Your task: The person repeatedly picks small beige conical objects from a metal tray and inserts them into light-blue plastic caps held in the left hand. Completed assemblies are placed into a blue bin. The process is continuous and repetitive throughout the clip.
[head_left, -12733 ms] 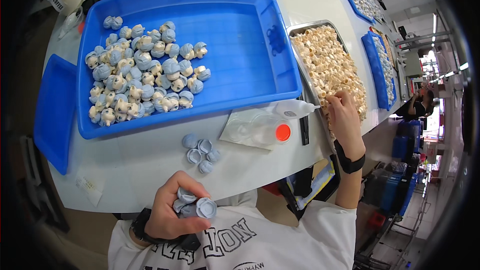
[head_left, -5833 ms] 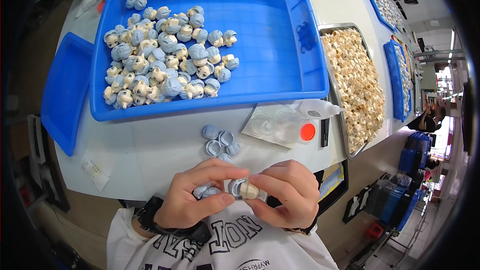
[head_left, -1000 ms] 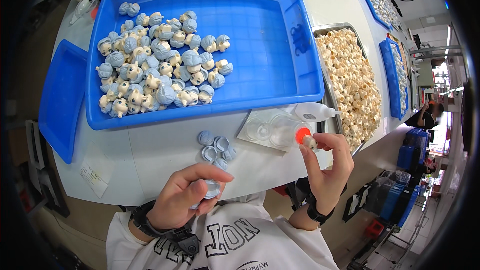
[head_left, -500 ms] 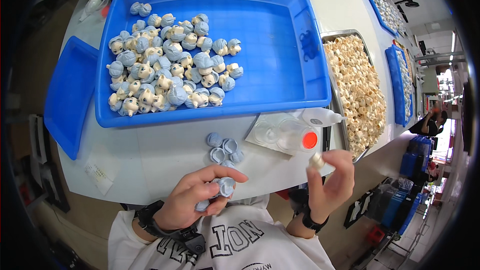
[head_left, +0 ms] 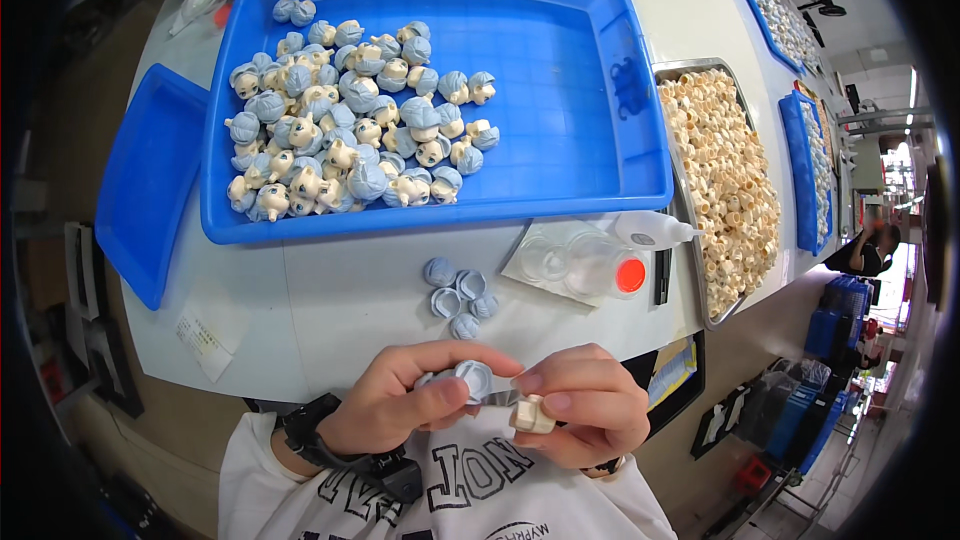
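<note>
**Cap Meets Head at the Bench Edge**

A worker brings two small toy parts together just above the near edge of the white bench point(head_left: 330, 290). The left hand point(head_left: 400, 405) pinches a blue-grey hair cap point(head_left: 470, 377) between thumb and forefinger, its hollow side turned up. The right hand point(head_left: 585, 415) grips a cream doll head point(head_left: 532, 414) in its fingertips, held just below and beside the cap, the two parts close but not yet seated. The step in hand appears to be the fitting of cap onto head; the next move would call for lining up the hollow with the crown and pressing squarely, since a tilted push could leave the cap crooked. Both wrists are drawn in close to the chest, fingers curled inward, hands nearly touching.

Four more loose caps point(head_left: 458, 298) lie on the bench just ahead of the hands. Beyond them a large blue tray point(head_left: 560, 90) holds a heap of finished capped heads point(head_left: 355, 130), with a smaller blue tray point(head_left: 145, 180) to its left. To the right sit a clear bottle with a red lid point(head_left: 600, 268) and a metal tray point(head_left: 690, 240) filled with bare cream heads point(head_left: 725, 175).
</note>
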Available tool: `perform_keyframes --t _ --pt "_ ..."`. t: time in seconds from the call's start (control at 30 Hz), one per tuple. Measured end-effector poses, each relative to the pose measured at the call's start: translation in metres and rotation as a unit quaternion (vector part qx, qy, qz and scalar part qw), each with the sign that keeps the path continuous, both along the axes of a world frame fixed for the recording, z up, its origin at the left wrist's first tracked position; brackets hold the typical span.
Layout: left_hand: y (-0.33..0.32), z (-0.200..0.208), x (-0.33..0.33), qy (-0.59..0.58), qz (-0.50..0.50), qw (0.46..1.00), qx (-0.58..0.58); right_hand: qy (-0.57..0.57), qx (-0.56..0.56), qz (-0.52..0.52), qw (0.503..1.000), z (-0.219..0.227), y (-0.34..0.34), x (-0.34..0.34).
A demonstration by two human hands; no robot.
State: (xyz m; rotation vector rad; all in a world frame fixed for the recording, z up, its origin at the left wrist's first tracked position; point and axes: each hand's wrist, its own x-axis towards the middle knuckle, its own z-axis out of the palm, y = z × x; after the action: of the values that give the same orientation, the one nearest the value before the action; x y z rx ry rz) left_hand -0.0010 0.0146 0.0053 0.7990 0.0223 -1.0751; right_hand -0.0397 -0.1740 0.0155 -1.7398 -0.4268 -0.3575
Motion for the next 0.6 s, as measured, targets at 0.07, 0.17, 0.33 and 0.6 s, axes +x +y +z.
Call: perform_keyframes --t 0.07,0.17,0.33,0.6 --pt "0.000 0.002 -0.001 -0.017 -0.007 1.000 0.019 0.001 -0.033 0.001 0.999 0.002 -0.002 0.002" --pt "-0.004 0.009 0.000 -0.041 -0.011 0.998 0.038 0.003 -0.068 -0.011 0.998 0.006 -0.003 0.001" --pt "-0.003 0.010 0.001 -0.097 -0.011 0.994 0.052 0.000 -0.106 -0.016 0.994 0.004 -0.002 0.003" --pt "-0.003 0.001 -0.002 -0.204 -0.012 0.976 0.079 0.015 -0.175 0.018 0.984 0.003 -0.002 0.006"
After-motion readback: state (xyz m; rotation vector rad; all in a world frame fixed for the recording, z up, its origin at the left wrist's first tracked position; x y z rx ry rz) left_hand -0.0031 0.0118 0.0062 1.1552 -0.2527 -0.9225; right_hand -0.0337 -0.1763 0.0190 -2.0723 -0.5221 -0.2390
